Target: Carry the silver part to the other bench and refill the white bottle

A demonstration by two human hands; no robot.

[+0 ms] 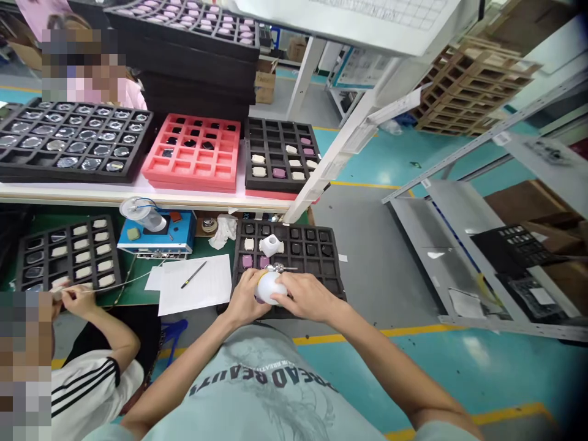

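Note:
Both of my hands are closed around a smooth white rounded object [271, 286], held low over a black compartment tray [316, 266]. My left hand [247, 298] grips its left side, and my right hand [305, 296] has its thumb and fingers on the right side. Small shiny metal parts [278, 267] show at its far edge; I cannot make out their kind. Just beyond, a white piece with a round hole [271, 245] sits over the tray. Black, cream and purple small cases [248, 261] fill several of the tray's compartments.
To the left lie a paper sheet [195, 285] with a pen [193, 274] and a blue box [158, 236]. A co-worker's hand [78, 300] is at another black tray [103, 236]. A red foam tray [195, 150] stands on the shelf; a white post [340, 138] rises at the right.

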